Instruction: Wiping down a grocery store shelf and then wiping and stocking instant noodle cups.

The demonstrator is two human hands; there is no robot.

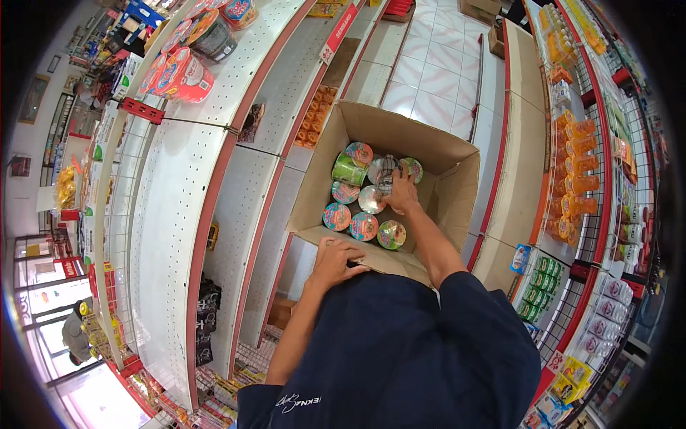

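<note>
An open cardboard box [455, 195] stands before me in the aisle. Several instant noodle cups lie inside, among them a green cup [349, 170] on its side and a teal-lidded cup [337, 216]. My left hand [338, 260] holds the box's near flap, its thumb by the edge. Inside the box, my right hand [401, 189] has its fingers at a dark checkered item [387, 169], partly hidden under them. A silver-lidded cup [372, 199] sits just left of that hand. Whether the right fingers grip the item is unclear.
To the left runs a white perforated shelf [171, 177] with red edging; noodle cups [185, 75] stand at its far end. Shelves of orange bottles [576, 177] and green cartons [540, 287] line the right side. Beyond the box lies a tiled floor [429, 69].
</note>
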